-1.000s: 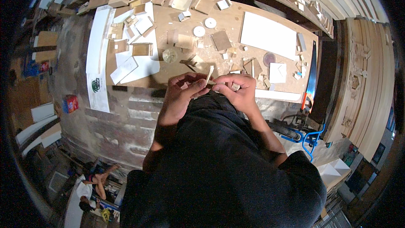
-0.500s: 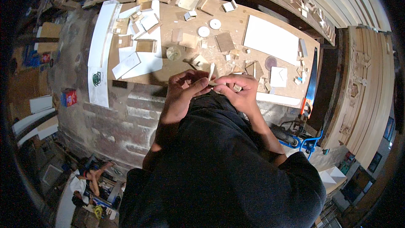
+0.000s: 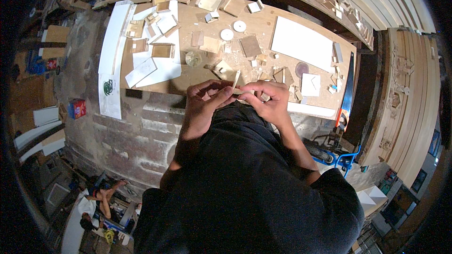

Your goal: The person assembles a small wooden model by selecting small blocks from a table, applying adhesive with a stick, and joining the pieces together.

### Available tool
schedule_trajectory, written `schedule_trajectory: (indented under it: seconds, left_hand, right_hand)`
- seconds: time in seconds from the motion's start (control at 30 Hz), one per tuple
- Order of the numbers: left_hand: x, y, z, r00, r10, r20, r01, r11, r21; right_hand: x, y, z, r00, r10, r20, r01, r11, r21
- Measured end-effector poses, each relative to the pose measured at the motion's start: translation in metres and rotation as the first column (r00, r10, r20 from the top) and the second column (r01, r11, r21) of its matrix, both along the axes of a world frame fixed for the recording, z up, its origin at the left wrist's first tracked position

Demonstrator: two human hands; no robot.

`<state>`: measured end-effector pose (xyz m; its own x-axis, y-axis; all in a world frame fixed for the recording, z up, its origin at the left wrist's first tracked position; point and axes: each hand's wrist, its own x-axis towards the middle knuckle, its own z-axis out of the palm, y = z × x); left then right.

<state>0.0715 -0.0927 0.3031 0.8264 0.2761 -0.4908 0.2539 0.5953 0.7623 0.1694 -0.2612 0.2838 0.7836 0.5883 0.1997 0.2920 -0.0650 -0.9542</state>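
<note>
In front of my waist, at the near edge of the work table, both hands meet over a small pale wooden piece [image 3: 237, 79] with a thin upright strip. My left hand [image 3: 205, 101] pinches it between thumb and fingers. My right hand [image 3: 267, 99] is closed on its other side, thumb and forefinger pressed at its lower end. Fingers hide most of that lower part. Just beyond my hands lies a small wooden block assembly [image 3: 223, 69], and beside it a clear round cup [image 3: 193, 59].
Small wooden boxes [image 3: 163, 50] and white sheets [image 3: 142, 73] cover the table's left. A large white panel [image 3: 301, 42], round discs [image 3: 239, 26] and wood scraps lie right of centre. A handsaw [image 3: 347, 89] rests along the right edge. Another person [image 3: 106, 200] sits at lower left.
My hands stay almost in place. The thin upright strip has shifted and turned slightly between my fingers, and my left fingers have moved a little.
</note>
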Motion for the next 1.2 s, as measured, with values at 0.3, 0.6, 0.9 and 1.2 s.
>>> schedule_trajectory:
  seconds: [0.3, 0.6, 0.9, 1.2]
  left_hand:
    - [-0.007, -0.01, 0.0, 0.998, 0.045, 0.051, -0.047, 0.998, 0.037]
    - [-0.002, -0.018, 0.002, 0.993, 0.01, 0.114, -0.028, 0.987, 0.155]
    - [0.001, -0.026, -0.009, 0.991, 0.031, 0.13, -0.067, 0.957, 0.282]
    - [0.005, -0.025, 0.001, 0.993, 0.006, 0.115, -0.042, 0.947, 0.318]
  right_hand:
    - [-0.007, -0.002, -0.004, 0.999, -0.039, 0.006, 0.039, 0.999, 0.023]
    - [-0.01, -0.008, -0.004, 0.997, -0.077, -0.005, 0.077, 0.996, 0.033]
    - [-0.008, -0.015, -0.002, 0.999, 0.006, -0.049, -0.004, 0.999, 0.035]
    - [0.001, -0.025, -0.013, 0.858, 0.223, -0.462, -0.043, 0.929, 0.368]
